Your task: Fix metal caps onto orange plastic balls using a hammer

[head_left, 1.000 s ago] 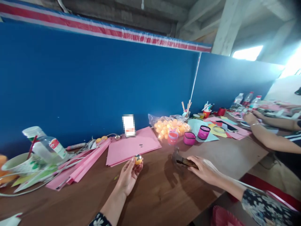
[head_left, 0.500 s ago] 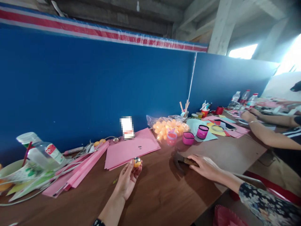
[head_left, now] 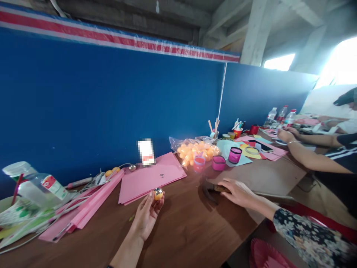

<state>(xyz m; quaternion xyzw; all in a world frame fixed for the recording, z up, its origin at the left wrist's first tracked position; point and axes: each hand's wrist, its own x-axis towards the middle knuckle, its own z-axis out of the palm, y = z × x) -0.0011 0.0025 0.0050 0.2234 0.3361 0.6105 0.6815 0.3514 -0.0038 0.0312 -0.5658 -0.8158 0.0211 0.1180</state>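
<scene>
Between the fingertips of my left hand [head_left: 145,219], above the brown tabletop, is a small shiny ball [head_left: 158,194], silvery on top and orange below. My right hand [head_left: 237,191] lies over the wooden handle of a claw hammer [head_left: 209,190], its fingers closed round it. The hammer's dark head rests on the table or just above it; I cannot tell which. Just beyond my left hand lie pink paper sheets [head_left: 150,180] with small black marks. A pink square tub [head_left: 218,163] and a clear pink-rimmed cup [head_left: 199,163] stand behind the hammer.
A plastic bag of orange balls [head_left: 192,150] lies by the blue partition [head_left: 111,96]. At left are a plastic bottle [head_left: 52,188], cables and folded pink paper [head_left: 92,204]. A co-worker's arms [head_left: 309,154] reach in at right, near a phone [head_left: 260,145] and coloured papers.
The view has shifted slightly right, so things on the table appear further left. My left hand still holds the ball and my right hand stays on the hammer handle.
</scene>
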